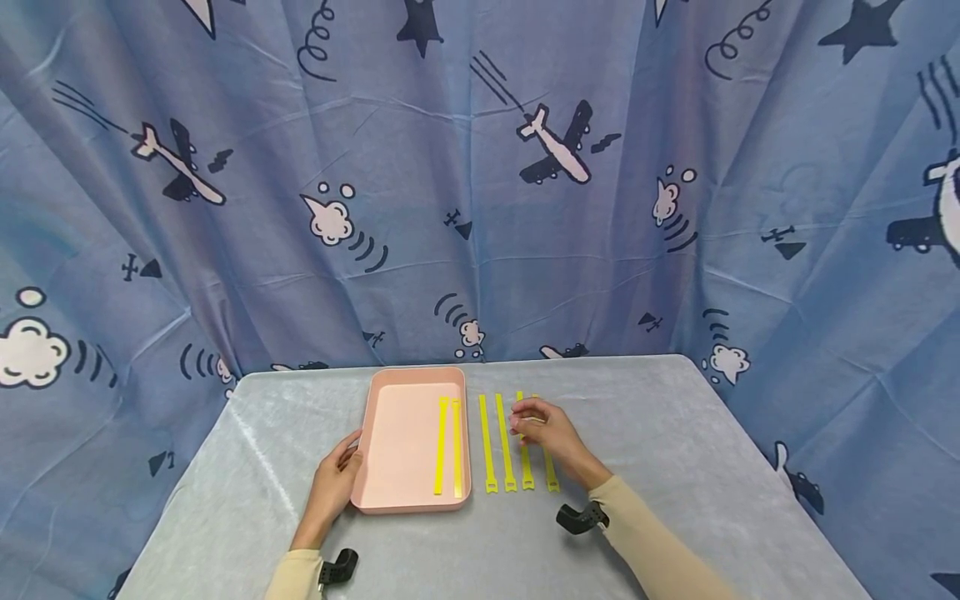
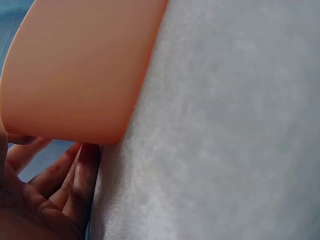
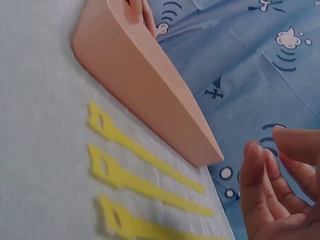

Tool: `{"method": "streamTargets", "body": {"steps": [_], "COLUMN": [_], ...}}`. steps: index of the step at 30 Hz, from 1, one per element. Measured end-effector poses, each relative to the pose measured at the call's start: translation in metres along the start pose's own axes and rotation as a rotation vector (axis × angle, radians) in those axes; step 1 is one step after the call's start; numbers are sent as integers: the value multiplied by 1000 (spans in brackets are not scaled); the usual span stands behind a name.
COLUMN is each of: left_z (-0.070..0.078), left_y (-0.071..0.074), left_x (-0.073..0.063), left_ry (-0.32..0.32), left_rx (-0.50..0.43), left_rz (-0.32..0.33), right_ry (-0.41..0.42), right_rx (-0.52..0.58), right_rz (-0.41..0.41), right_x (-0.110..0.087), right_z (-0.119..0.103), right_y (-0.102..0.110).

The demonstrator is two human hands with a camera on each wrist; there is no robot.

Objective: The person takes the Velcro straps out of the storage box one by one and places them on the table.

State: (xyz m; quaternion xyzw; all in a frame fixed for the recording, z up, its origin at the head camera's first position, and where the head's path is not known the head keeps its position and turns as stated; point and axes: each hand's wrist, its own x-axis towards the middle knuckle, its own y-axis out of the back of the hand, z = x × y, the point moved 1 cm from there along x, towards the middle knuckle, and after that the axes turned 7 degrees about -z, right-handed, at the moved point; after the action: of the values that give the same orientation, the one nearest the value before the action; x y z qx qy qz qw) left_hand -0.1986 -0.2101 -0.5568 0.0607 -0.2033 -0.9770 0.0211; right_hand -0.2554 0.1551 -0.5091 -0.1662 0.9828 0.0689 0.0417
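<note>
A shallow pink tray (image 1: 397, 450) lies on the cloth-covered table, tilted slightly in the head view. My left hand (image 1: 334, 482) grips its left wall, with the fingers against the outer side and the thumb at the rim. Inside the tray, along its right side, two yellow hook-and-loop cable ties (image 1: 440, 450) lie side by side. Several more yellow cable ties (image 1: 488, 446) form a row right of the tray, slotted heads toward me. Over the right part of this row hovers my right hand (image 1: 553, 433), fingers loosely bent and thumb apart from them, nothing between. It partly covers two of the ties.
A grey plush cloth (image 1: 637, 417) covers the table. Behind it hangs a blue curtain (image 1: 420, 275) printed with planes and clouds. Black wrist bands, the left one (image 1: 339, 567) and the right one (image 1: 583, 518), sit on the beige sleeves.
</note>
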Motion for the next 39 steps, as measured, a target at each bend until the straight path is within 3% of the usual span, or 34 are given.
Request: {"method": "streamTargets", "body": {"steps": [17, 26, 32, 39], "left_z": [1, 1, 2, 2], "left_y": [1, 1, 2, 1], "left_x": [0, 0, 0, -1], "left_ry": [-1, -3, -4, -5], "left_rx": [-7, -2, 1, -1], "left_rz": [-2, -5, -4, 0], "right_ry": [3, 54, 90, 125], "right_rx": [56, 96, 135, 94], "right_rz": [-53, -91, -158, -205], "right_x": [7, 10, 13, 15], "right_z": [-13, -27, -32, -34], "right_y": [-43, -65, -76, -90]}}
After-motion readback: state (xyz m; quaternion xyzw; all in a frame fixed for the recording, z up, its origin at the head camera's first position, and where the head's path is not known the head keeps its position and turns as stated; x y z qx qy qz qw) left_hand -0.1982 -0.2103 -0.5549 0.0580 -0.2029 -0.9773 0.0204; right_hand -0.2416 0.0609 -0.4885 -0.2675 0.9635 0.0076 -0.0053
